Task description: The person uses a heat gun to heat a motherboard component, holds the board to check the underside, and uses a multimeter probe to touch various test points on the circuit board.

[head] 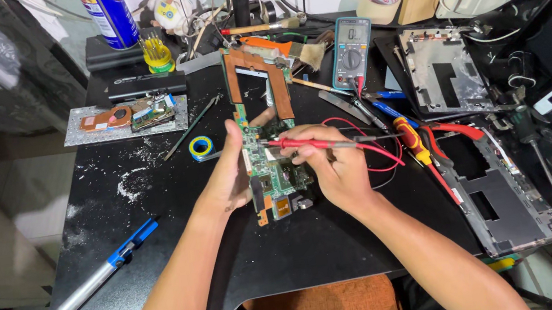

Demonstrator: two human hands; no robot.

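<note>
A green laptop circuit board [271, 170] with copper-coloured tape at its far end lies in the middle of the black table [161, 267]. My left hand [228, 173] holds the board by its left edge, thumb up along it. My right hand [332, 165] grips a red multimeter probe [304, 145] whose tip points left onto the board. A black probe lead runs beside it. Red and black wires lead back to a teal multimeter [351, 52] standing behind the board.
A blue-and-silver desoldering pump [100, 272] lies front left, a roll of blue-yellow tape [200, 147] left of the board. A red-yellow screwdriver [414, 145], tweezers, brushes and opened laptop shells [501, 194] crowd the right. A spray can [109, 12] and screwdriver bits stand at the back.
</note>
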